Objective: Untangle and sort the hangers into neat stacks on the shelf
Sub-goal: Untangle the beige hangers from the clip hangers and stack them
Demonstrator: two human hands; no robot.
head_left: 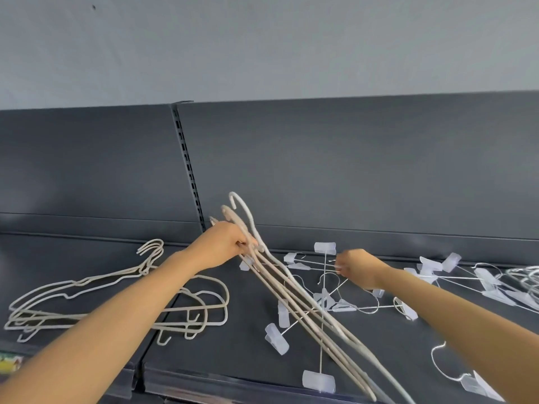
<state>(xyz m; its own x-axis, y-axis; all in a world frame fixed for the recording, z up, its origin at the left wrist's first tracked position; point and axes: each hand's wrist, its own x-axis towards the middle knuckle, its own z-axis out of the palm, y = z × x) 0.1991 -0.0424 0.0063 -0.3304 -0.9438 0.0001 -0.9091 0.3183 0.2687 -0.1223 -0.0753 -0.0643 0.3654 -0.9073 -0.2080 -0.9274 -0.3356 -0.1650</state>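
My left hand (226,243) grips a bunch of several beige hangers (294,295) just below their hooks, holding them tilted above the dark shelf (221,348). Their lower ends run down to the bottom right. My right hand (357,271) pinches the thin wire of a clip hanger in a tangle of clear-clip wire hangers (323,301) lying in the middle of the shelf. A stack of beige hangers (87,301) lies flat on the left part of the shelf, partly hidden by my left forearm.
More clip hangers (472,281) lie at the right, and one (455,371) sits near the front right edge. A slotted upright (188,164) divides the dark back panel. The shelf front edge runs along the bottom.
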